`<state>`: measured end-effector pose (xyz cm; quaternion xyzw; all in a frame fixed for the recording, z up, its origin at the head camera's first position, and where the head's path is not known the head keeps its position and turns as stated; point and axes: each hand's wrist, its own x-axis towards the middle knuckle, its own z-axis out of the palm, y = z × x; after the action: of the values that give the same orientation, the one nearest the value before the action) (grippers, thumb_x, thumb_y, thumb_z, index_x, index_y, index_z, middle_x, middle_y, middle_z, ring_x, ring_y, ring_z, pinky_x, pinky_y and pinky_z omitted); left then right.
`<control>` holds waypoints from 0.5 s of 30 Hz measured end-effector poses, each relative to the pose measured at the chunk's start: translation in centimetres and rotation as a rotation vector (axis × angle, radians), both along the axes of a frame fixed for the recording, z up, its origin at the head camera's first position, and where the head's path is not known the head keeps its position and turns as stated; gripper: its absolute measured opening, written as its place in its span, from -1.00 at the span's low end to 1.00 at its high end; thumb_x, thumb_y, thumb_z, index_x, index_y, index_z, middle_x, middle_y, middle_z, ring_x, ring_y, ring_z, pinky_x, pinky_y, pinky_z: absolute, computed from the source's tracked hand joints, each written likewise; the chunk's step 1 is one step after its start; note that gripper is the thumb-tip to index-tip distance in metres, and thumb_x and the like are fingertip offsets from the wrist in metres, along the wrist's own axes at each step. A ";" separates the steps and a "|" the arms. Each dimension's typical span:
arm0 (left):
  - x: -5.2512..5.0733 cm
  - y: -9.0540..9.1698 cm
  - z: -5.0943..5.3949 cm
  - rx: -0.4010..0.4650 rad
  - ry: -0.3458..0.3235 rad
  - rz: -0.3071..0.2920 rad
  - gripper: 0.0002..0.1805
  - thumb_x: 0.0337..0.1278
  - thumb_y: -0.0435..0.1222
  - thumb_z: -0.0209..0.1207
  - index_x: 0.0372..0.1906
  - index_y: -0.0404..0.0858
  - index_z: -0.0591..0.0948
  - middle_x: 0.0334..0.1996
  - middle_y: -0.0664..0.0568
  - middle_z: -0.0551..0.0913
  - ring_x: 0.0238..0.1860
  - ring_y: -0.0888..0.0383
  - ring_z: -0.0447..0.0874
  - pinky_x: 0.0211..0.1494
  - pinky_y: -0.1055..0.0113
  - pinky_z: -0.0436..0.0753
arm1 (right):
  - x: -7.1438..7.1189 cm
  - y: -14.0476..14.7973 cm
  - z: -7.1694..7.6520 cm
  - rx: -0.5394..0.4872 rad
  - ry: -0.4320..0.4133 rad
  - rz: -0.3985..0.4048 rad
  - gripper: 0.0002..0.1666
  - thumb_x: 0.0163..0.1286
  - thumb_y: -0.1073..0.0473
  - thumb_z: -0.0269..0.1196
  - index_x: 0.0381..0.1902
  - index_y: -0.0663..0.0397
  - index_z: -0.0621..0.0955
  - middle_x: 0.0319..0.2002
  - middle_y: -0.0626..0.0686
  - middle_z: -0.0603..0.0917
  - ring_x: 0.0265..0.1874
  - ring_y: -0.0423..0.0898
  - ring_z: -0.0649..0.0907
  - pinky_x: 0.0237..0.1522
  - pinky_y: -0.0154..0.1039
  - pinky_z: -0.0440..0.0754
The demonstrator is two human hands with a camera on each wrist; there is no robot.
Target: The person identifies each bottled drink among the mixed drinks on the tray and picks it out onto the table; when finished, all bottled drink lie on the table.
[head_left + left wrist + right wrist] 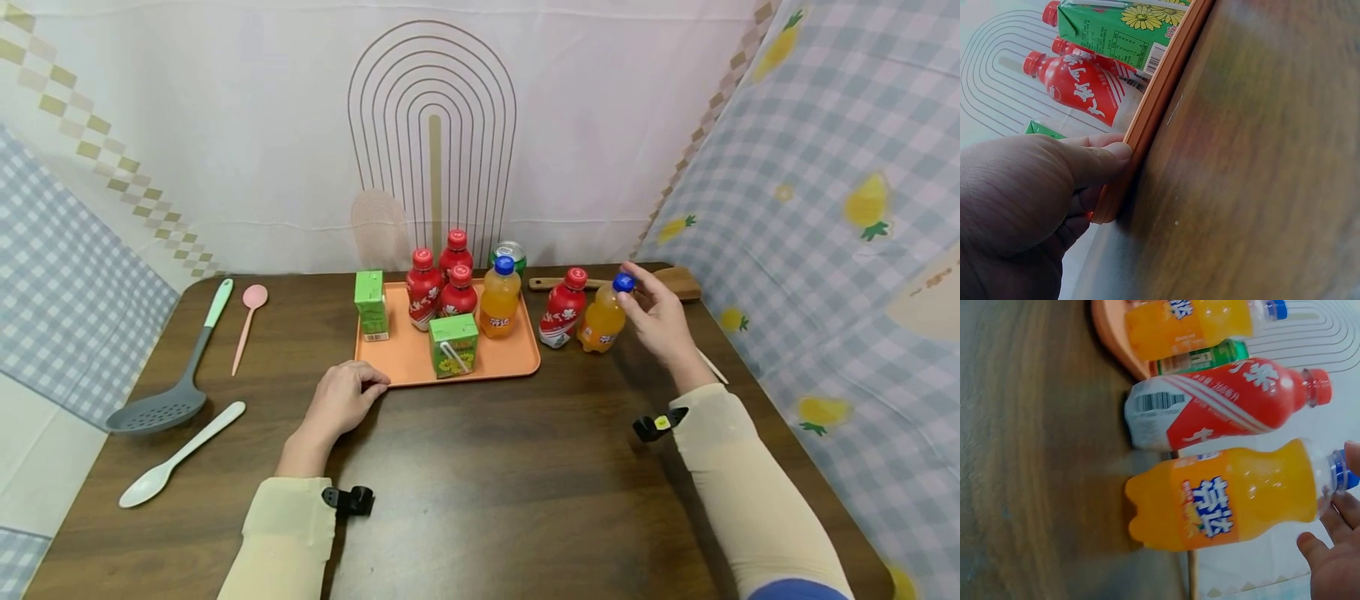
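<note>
My left hand (343,400) pinches the front left corner of the orange tray (495,367), thumb against the rim in the left wrist view. On the tray stand several drinks: a green carton (371,304) at the left, another green carton (453,350) with a straw in front, red bottles (424,292) behind it, and an orange soda bottle (498,304) with a blue cap. Right of the tray stands a red bottle (562,312). Beside it is a second orange soda bottle (1229,497), upright, its blue cap held between the fingers of my right hand (660,321).
A green can (510,250) shows behind the tray's bottles. A wooden utensil (675,283) lies behind the right-hand bottles. At the left lie a grey slotted turner (161,410), a pink spoon (255,298) and a white spoon (157,479). Cloth walls border the table's back and sides.
</note>
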<state>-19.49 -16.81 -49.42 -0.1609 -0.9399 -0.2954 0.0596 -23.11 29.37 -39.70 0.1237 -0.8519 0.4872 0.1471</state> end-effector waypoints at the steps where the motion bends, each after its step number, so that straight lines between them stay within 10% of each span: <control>1: 0.0 0.0 0.0 0.000 -0.001 0.000 -0.95 0.10 -0.32 0.33 -0.35 -0.13 0.78 -0.33 0.07 0.71 -0.14 0.00 0.63 -0.01 0.03 0.54 | 0.1 -0.1 0.2 -0.016 0.010 -0.012 -0.43 0.42 0.35 0.13 0.37 0.25 0.35 0.31 0.28 0.38 0.25 0.14 0.43 0.23 0.06 0.40; 15: 0.0 -0.1 -0.1 -0.007 -0.011 0.003 -0.94 0.11 -0.33 0.32 -0.35 -0.14 0.77 -0.33 0.06 0.71 -0.14 -0.01 0.63 -0.01 0.01 0.54 | 1.6 -1.8 4.0 -0.077 0.129 -0.023 -0.50 0.37 0.36 0.19 0.25 0.36 0.44 0.24 0.27 0.47 0.28 0.04 0.43 0.33 -0.01 0.29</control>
<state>-19.52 -16.88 -49.56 -0.1579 -0.9415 -0.2929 0.0542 -21.53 27.57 -35.73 0.1391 -0.8226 0.5090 0.2118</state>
